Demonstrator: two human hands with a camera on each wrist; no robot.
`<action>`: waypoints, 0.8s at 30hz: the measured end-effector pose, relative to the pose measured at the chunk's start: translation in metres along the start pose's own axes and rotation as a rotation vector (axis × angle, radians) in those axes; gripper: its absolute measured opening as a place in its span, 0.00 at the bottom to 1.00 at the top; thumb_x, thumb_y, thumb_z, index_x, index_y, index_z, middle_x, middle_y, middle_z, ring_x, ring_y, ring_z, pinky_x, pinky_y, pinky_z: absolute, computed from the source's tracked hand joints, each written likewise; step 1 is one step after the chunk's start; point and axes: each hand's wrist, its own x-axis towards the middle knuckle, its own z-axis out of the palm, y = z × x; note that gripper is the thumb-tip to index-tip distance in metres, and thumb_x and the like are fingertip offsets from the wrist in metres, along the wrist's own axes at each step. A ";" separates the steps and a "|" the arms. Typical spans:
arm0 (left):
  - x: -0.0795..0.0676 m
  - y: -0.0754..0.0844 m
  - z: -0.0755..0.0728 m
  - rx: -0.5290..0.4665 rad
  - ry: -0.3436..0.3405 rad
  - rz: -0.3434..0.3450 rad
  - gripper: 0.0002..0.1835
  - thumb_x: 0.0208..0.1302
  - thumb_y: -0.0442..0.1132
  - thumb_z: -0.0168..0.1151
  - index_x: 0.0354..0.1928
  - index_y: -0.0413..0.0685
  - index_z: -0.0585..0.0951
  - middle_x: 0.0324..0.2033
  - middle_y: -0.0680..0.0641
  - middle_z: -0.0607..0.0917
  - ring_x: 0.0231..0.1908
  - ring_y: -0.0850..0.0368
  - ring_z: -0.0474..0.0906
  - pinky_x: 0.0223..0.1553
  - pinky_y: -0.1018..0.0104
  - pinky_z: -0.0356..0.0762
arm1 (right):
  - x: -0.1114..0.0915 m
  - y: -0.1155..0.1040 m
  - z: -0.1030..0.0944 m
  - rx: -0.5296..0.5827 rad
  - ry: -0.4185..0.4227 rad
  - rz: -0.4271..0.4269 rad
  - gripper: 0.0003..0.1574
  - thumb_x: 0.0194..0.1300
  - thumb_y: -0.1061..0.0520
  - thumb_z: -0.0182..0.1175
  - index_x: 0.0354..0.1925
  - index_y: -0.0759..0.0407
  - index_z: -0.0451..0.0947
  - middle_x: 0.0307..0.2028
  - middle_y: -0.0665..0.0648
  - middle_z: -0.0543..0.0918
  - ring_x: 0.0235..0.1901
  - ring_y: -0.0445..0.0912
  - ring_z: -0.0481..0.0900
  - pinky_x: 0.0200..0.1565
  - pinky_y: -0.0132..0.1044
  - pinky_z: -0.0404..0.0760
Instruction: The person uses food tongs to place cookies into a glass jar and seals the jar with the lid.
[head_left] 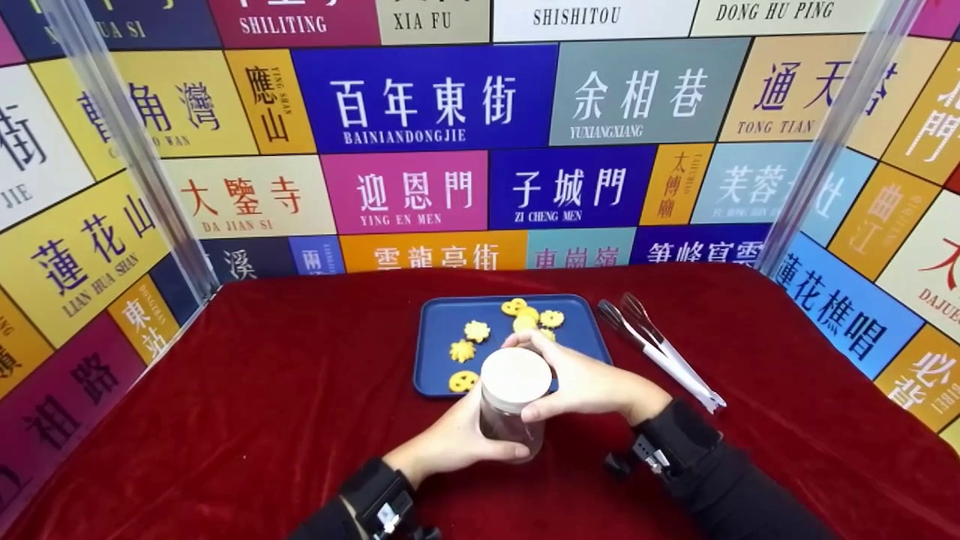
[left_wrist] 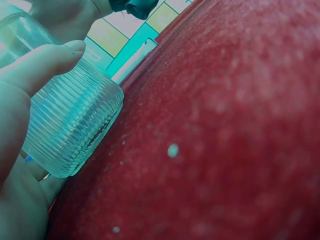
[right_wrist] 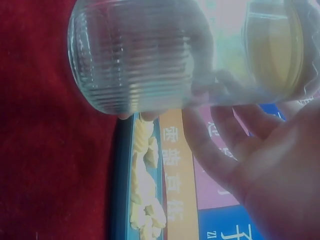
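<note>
A clear ribbed glass jar (head_left: 496, 426) with a pale lid (head_left: 516, 375) stands low over the red cloth, close to the tray's front edge. My left hand (head_left: 452, 437) grips its body, thumb across the near side; the left wrist view shows this thumb over the ribbed glass (left_wrist: 75, 115). At the top, my right hand (head_left: 589, 381) holds the lid, with its thumb at the near right and fingers around the far side. Seen from the right wrist, the jar (right_wrist: 135, 60) is see-through, with no contents showing inside.
Behind the jar lies a blue tray (head_left: 435, 319) holding several yellow biscuits (head_left: 477, 331), some flower-shaped, some pretzel-shaped. Metal tongs (head_left: 709, 397) rest on the red cloth (head_left: 300, 390) to the tray's right. Colourful sign-patterned walls (head_left: 427, 97) enclose the back and sides.
</note>
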 end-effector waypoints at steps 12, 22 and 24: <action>0.000 0.000 0.000 -0.013 -0.008 0.009 0.59 0.58 0.39 0.82 0.84 0.60 0.52 0.70 0.55 0.74 0.70 0.59 0.71 0.74 0.61 0.67 | 0.000 0.002 0.001 -0.003 0.003 0.024 0.52 0.59 0.42 0.81 0.72 0.52 0.64 0.63 0.52 0.78 0.63 0.49 0.76 0.67 0.55 0.72; 0.001 0.000 0.000 -0.013 -0.006 0.034 0.58 0.57 0.39 0.83 0.83 0.59 0.55 0.70 0.54 0.75 0.70 0.56 0.71 0.74 0.61 0.67 | 0.000 0.002 0.000 0.008 -0.005 0.011 0.51 0.60 0.43 0.80 0.72 0.53 0.66 0.63 0.53 0.78 0.63 0.50 0.76 0.67 0.56 0.71; 0.001 -0.001 0.001 -0.012 -0.003 0.038 0.57 0.57 0.38 0.83 0.82 0.59 0.56 0.69 0.54 0.75 0.69 0.56 0.72 0.73 0.60 0.68 | 0.000 0.005 -0.001 0.037 -0.014 0.010 0.52 0.60 0.43 0.80 0.73 0.54 0.66 0.64 0.54 0.78 0.64 0.50 0.75 0.68 0.55 0.71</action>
